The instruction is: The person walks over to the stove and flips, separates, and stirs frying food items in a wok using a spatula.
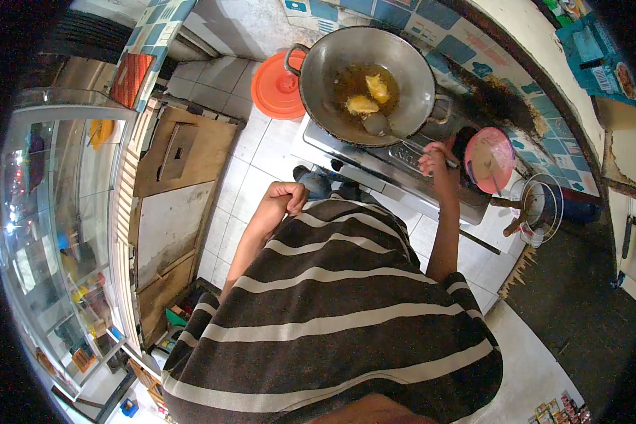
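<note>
My right hand (437, 158) is closed round the handle of a long metal ladle (378, 125), whose head dips into a large wok (411, 63) on the stove. Two yellow pieces of food (377, 88) lie in the brown oil, close to the ladle's head. Near my waist, left of the striped shirt (332, 283), my left hand (286, 198) has its fingers curled in; nothing shows in it.
A pink bowl of batter (489, 161) stands right of the wok, with a wire basket (542, 208) beyond it. An orange lid (275, 85) is left of the wok. A glass cabinet (63, 212) stands at far left.
</note>
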Demonstrator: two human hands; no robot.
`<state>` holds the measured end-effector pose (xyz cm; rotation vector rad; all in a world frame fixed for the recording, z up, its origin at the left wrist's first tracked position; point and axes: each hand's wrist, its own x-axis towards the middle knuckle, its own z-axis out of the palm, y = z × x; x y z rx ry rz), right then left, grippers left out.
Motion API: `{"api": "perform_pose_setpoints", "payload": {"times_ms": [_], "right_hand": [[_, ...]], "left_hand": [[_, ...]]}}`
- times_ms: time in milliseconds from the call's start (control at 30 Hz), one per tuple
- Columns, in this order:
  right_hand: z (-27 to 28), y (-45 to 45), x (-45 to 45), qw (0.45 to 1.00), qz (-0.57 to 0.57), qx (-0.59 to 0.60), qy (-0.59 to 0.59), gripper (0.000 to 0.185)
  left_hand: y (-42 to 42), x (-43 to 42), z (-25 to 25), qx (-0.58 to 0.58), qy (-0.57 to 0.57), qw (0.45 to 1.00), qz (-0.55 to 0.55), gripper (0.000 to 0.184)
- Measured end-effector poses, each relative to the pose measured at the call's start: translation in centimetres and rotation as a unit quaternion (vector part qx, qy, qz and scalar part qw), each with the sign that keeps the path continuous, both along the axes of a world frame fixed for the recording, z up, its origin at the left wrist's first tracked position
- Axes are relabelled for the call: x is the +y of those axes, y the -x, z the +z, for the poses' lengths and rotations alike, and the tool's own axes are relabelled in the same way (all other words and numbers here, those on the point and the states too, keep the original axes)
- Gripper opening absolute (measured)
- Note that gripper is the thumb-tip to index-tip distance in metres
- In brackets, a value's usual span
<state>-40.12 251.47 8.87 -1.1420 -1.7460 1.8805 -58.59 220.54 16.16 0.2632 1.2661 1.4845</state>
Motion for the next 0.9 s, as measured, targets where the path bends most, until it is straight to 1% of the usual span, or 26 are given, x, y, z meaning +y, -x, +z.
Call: {"api": "perform_pose_setpoints", "payload": {"times_ms": [67, 200, 300, 400, 500, 600, 667, 700, 767, 867, 900], "right_hand": [[0.1, -0.2, 0.5, 1.0, 0.009, -0.008, -0.02, 0.021], [2.6, 0.7, 1.1, 0.999, 0.018, -0.036, -0.035, 0.021], [3.3, 1.5, 1.5, 0.997, -0.01, -0.01, -0.074, 0.022], [3.8, 1.6, 2.8, 0.999, 0.012, -0.022, -0.04, 0.02], [4.2, 1.9, 2.6, 0.998, 0.041, 0.01, -0.044, 0.017], [5.2, 2.7, 0.8, 0.966, 0.11, 0.026, -0.232, 0.014], [4.8, 3.0, 0.2, 0.943, 0.149, 0.016, -0.298, 0.006], [4.7, 3.0, 0.0, 0.929, 0.169, 0.011, -0.33, 0.008], [5.0, 3.0, -0.6, 0.88, 0.219, -0.007, -0.42, 0.009], [5.8, 2.7, -1.9, 0.847, 0.275, -0.02, -0.455, 0.013], [5.7, 2.5, -2.3, 0.851, 0.282, -0.016, -0.443, 0.013]], "left_hand": [[0.0, 0.1, 0.0, 0.0, -0.002, 1.0, 0.0, 0.023], [0.0, 0.3, 0.0, 0.006, -0.005, 1.0, -0.004, 0.023], [0.0, 0.5, 0.2, 0.002, -0.003, 1.0, -0.005, 0.023], [0.2, 0.4, 0.0, 0.001, 0.003, 1.0, -0.001, 0.022], [0.1, 0.2, -0.1, -0.001, 0.003, 1.0, 0.004, 0.022], [0.0, 0.2, 0.0, -0.001, -0.005, 1.0, 0.008, 0.022], [0.0, 0.1, 0.0, 0.0, -0.008, 1.0, 0.009, 0.022], [0.0, 0.1, 0.0, 0.002, -0.008, 1.0, 0.009, 0.022], [0.0, 0.0, -0.2, 0.003, -0.008, 1.0, 0.012, 0.022], [0.0, -0.1, -0.4, -0.004, -0.012, 1.0, 0.017, 0.022], [0.0, -0.2, -0.5, -0.007, -0.014, 1.0, 0.018, 0.022]]}}
